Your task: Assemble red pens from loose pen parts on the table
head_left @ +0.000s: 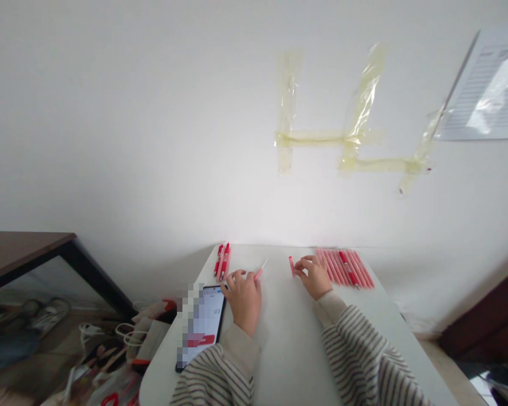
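Observation:
My left hand (244, 301) is closed on a pink pen piece (259, 273) whose thin white tip points up and to the right. Its lower part is hidden by my fingers. Across a gap, my right hand (315, 277) pinches a short pink pen barrel or cap (292, 266), held nearly upright; which of the two it is I cannot tell. Right of that hand lies a row of several pink pens (334, 268), with a red pen (348, 269) lying among them. Beyond my left hand, a few red and pink pens (222, 262) lie at the table's far left corner.
A phone (211, 321) with a lit screen lies on the white table (296, 349) beside my left wrist. The wall (173, 141) meets the table's far edge. Bags and cables (131, 338) crowd the floor at left, below a dark desk (29, 248).

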